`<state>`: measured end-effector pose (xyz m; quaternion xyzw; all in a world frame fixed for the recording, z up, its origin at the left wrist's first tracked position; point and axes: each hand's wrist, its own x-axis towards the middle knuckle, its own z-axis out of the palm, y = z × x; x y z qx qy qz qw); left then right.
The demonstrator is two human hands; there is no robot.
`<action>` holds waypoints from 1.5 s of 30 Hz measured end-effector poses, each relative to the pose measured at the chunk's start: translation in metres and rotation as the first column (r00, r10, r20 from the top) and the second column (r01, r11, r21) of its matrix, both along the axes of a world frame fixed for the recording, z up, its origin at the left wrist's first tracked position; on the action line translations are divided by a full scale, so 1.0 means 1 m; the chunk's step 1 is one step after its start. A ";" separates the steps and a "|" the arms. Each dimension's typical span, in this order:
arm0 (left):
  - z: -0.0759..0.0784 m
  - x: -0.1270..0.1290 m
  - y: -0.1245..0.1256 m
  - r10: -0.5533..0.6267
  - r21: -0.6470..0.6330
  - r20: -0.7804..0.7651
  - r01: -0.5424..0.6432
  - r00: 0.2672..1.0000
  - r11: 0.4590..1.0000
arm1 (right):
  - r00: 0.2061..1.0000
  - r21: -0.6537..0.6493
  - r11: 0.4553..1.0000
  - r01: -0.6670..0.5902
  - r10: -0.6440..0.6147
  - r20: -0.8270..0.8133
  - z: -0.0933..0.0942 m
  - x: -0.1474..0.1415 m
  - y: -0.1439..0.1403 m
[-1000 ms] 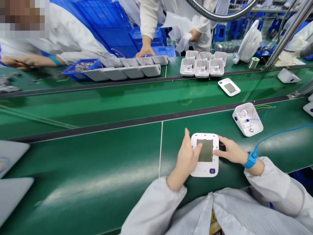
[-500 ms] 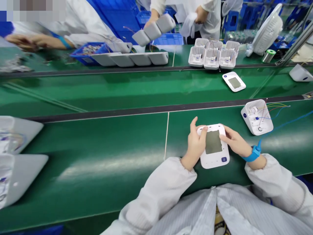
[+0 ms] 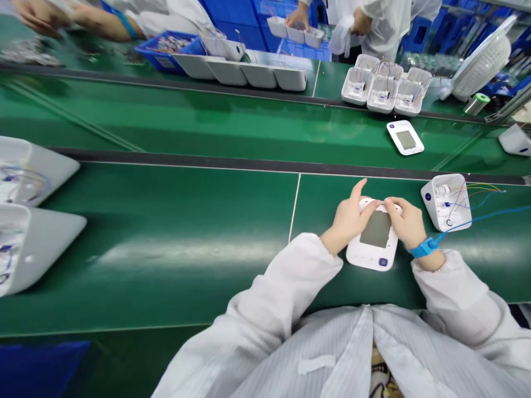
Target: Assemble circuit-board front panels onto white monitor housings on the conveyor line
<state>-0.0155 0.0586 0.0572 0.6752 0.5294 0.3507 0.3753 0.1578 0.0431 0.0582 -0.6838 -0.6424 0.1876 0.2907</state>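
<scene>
A white front panel with a grey screen (image 3: 376,229) and a dark blue button is held between my two hands above the green bench. My left hand (image 3: 352,216) grips its left and far edge, thumb on the front face and index finger raised. On the far right corner, my right hand (image 3: 406,222) has its thumb pressed beside the left thumb; its other fingers are partly hidden behind the panel. A blue wrist strap (image 3: 425,247) circles my right wrist. To the right of that hand, an open white housing (image 3: 447,203) with loose coloured wires lies on the bench.
Two grey-white housings (image 3: 50,237) stand at the left. Another screen panel (image 3: 405,137) lies on the middle belt. Beyond it are several open housings (image 3: 384,91), a blue parts bin (image 3: 166,52), a solder spool (image 3: 477,103) and co-workers' hands. The strap's blue cord (image 3: 493,214) runs right.
Both thumbs have moved together at the panel's far edge. My view has shifted, and a co-worker across the bench has moved a row of grey housings back.
</scene>
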 end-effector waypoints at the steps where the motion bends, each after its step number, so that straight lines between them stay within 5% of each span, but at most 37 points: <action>1: 0.004 -0.004 0.001 -0.056 0.053 -0.104 0.062 0.993 0.997 | 0.991 -0.047 0.999 -0.007 0.013 0.131 0.005 0.005 -0.003; 5: 0.005 -0.023 -0.024 -0.291 0.139 -0.432 0.382 0.853 0.913 | 0.806 -0.253 0.957 -0.145 0.262 0.531 0.028 0.018 -0.024; 8: -0.007 -0.031 -0.047 -0.282 0.148 -0.500 0.402 0.819 0.904 | 0.690 -0.162 0.913 -0.375 0.392 0.609 0.043 0.009 -0.029; 10: -0.013 -0.032 -0.053 -0.258 0.148 -0.501 0.375 0.826 0.915 | 0.615 -0.082 0.811 -0.579 0.501 0.609 0.048 -0.005 -0.024; 14: -0.017 -0.030 -0.051 -0.289 0.145 -0.530 0.421 0.797 0.895 | 0.339 -0.156 0.478 -0.864 0.782 0.523 0.041 -0.028 -0.012; 16: -0.016 -0.030 -0.050 -0.290 0.164 -0.540 0.437 0.790 0.884 | 0.289 -0.177 0.420 -0.890 0.820 0.494 0.036 -0.033 -0.012; 29: -0.016 -0.031 -0.053 -0.308 0.184 -0.488 0.441 0.817 0.878 | 0.319 -0.290 0.486 -0.824 0.822 0.471 0.038 -0.036 -0.016; 41: -0.014 -0.034 -0.054 -0.332 0.194 -0.429 0.444 0.840 0.875 | 0.283 -0.324 0.448 -0.833 0.849 0.446 0.043 -0.034 -0.013; 45: -0.012 -0.035 -0.051 -0.337 0.165 -0.419 0.436 0.843 0.885 | 0.349 -0.295 0.479 -0.827 0.848 0.398 0.044 -0.038 0.004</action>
